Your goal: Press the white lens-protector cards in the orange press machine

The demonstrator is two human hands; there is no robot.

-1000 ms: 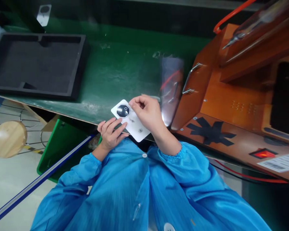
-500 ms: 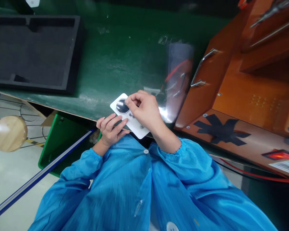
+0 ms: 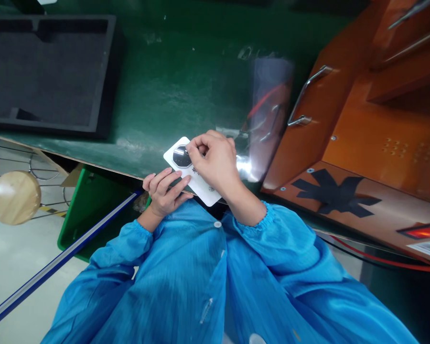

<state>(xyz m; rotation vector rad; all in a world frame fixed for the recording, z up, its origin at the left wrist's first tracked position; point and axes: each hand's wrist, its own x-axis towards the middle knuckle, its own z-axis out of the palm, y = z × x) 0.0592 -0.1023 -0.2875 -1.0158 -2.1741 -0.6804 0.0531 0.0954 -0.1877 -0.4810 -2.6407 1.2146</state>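
Observation:
A white card [image 3: 200, 184] with a dark octagonal piece [image 3: 181, 156] on its far end lies tilted at the near edge of the green table [image 3: 172, 95]. My left hand [image 3: 164, 193] holds the card's near left side, fingers laid flat on it. The thumb and forefinger of my right hand [image 3: 215, 160] pinch at the dark piece's right edge. Small dark marks show on the card below that hand. Both arms wear blue sleeves.
A black foam tray [image 3: 46, 71] sits at the table's far left. An orange wooden fixture [image 3: 361, 138] with a metal handle [image 3: 304, 95] stands at the right, a clear plastic sheet [image 3: 268, 110] beside it. A green bin [image 3: 89, 210] and round wooden stool [image 3: 14, 197] stand below left.
My right hand has moved left along the card, from beside the dark piece to pinching its edge. The left hand has kept its hold.

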